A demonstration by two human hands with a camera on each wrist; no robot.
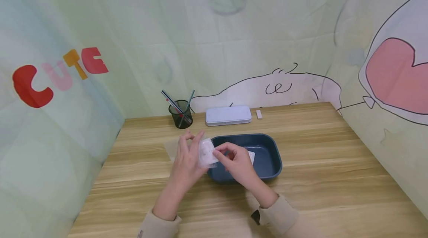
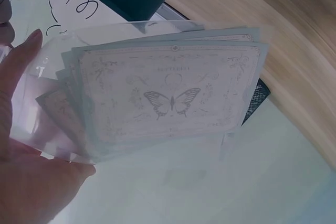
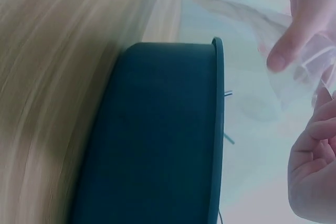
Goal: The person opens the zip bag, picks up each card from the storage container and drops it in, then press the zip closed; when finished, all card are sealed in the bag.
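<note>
While held over tray (image 1: pixel 272 156), card packet (image 1: pixel 206 152) between both hands

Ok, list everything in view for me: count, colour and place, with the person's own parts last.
Clear plastic sleeve of pale butterfly-printed cards: one bundle, translucent and pale grey, held up between both hands over the tray's left end.
Dark blue rectangular plastic tray: one, middle of the table, a white card lying inside.
White flat rectangular case: one, at the table's back edge.
Small white block: one, right of the case.
Dark mesh pen cup: one, left of the case, holding a few pens.
Light wooden table: one, under everything.
Pale green cartoon backdrop: surrounds the table, with red, pink and orange "CUTE" letters on the left.
Left hand: holds the sleeve.
Right hand: pinches the sleeve's edge.
</note>
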